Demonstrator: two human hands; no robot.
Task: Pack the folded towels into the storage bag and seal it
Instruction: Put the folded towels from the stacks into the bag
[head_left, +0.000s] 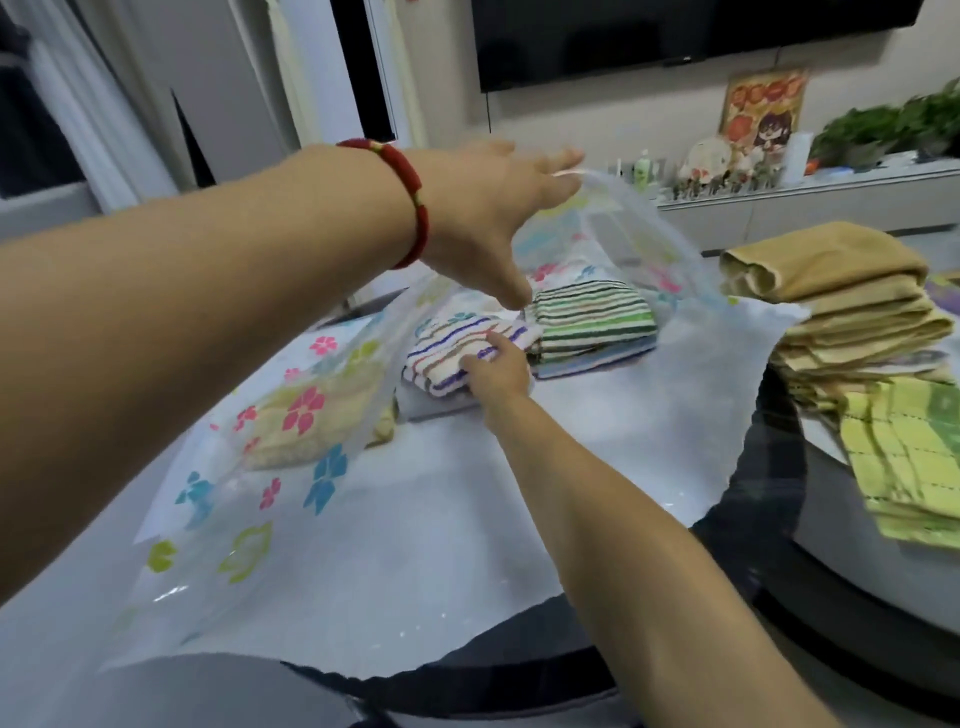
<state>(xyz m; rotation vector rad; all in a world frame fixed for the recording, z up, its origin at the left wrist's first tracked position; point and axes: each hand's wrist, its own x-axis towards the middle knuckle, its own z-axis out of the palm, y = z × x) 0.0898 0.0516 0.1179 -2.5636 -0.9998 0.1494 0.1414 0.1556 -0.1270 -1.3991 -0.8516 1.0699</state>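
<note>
While my right hand (496, 371) rests fingers-down on the purple-striped towel (457, 353), lying flat on the cloth and pressing more than pinching, the item goes in as: one folded towel, inside the bag mouth, part seated. My left hand (498, 208) holds the upper flap of the floral storage bag (291, 415) raised, fingers spread under the clear film; whether they actually pinch it I cannot tell.

Contents already in: green-striped towel (592, 325), just beside and touching the purple one; a pale yellow towel (301, 431) showing through the printed film nearer me.

Still outside: stack of tan towels (841, 301) with a yellow-green checked cloth (904, 457) below it, on the grey table (857, 545) to my right.

Handling note, my judgement: keep the flap high, slide the towel flat and deep so the fold stays square, align it with its neighbour, and leave the mouth edge clear for sealing.
</note>
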